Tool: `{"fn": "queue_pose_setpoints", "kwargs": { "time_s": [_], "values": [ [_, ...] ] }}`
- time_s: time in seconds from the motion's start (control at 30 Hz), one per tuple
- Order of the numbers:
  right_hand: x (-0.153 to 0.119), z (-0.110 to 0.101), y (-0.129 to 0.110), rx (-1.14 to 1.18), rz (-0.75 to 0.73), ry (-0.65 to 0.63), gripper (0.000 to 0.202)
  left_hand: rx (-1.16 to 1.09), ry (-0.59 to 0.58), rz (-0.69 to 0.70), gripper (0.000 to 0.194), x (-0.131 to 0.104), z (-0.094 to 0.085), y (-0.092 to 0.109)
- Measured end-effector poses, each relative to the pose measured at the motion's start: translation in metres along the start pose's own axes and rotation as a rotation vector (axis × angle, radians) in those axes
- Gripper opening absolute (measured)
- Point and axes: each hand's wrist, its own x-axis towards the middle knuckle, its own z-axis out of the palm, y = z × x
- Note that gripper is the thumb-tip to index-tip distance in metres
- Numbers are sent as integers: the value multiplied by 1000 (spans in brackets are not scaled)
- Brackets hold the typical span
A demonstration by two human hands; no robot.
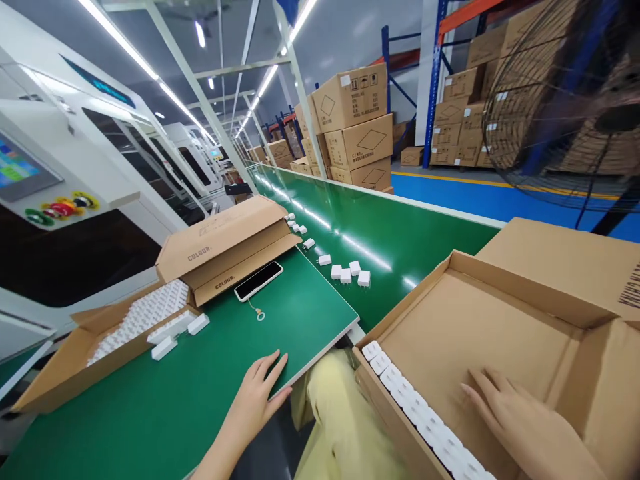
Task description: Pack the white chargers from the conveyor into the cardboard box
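Note:
My left hand (263, 385) rests at the edge of the green worktable (295, 300), fingers spread, holding nothing. Inside a shallow open cardboard box (425, 303) on the right, my right hand (505, 407) hovers or rests over the bare bottom, fingers extended and slightly blurred. Along that box's left wall runs a row of white plug chargers (413, 403). Several more white chargers (345, 275) lie loose on the green conveyor belt (400, 237). At the table's left, another cardboard box (75, 373) holds many white pieces (145, 317), with a few white blocks (164, 347) beside it.
A phone (259, 281) with a ring strap (260, 315) lies on the table before an open carton (235, 240). A machine with a screen and buttons (63, 208) stands left. Stacked cartons (357, 140) and a large fan (565, 107) are beyond the belt.

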Motion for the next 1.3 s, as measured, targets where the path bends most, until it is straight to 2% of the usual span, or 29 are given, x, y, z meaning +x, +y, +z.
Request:
{"fn": "queue_pose_setpoints", "kwargs": {
  "time_s": [0.1,0.17,0.23,0.27,0.33,0.37,0.43,0.47,0.53,0.63,0.73,0.83,0.93,1.03,1.2,1.3],
  "values": [
    [-10,11,2,25,24,47,54,-4,21,8,49,-7,2,-5],
    [-15,22,9,95,97,37,47,-3,22,31,51,-5,1,-10],
    [-9,26,17,186,204,24,40,-36,48,28,50,14,-2,-14],
    [1,24,21,228,258,19,39,-71,77,3,45,30,-4,-13],
    [38,11,21,302,334,-21,41,-160,149,-90,33,78,-6,-4],
    [64,2,16,348,344,-47,42,-207,140,-122,30,108,-6,6],
    [123,-12,-1,451,312,-205,44,-262,6,-146,32,169,-3,32],
    [154,-15,-14,442,309,-242,43,-247,-86,-184,33,198,2,47],
    [210,-12,-39,383,342,-281,39,-149,-232,-294,35,246,15,74],
    [266,14,-69,298,457,-359,31,-154,-294,-339,46,285,41,95],
    [288,39,-79,243,512,-426,34,-216,-355,-368,42,295,62,95],
    [291,47,-76,208,518,-468,29,-257,-358,-398,34,294,68,88],
    [295,43,-67,187,519,-474,29,-245,-243,-410,37,296,65,81],
    [305,40,-63,174,515,-423,32,-161,-137,-448,44,298,66,73],
    [316,57,-80,177,475,-403,33,-87,-278,-428,49,294,77,66],
    [313,70,-86,165,437,-414,38,-81,-335,-407,46,293,76,66]
  ]
}}
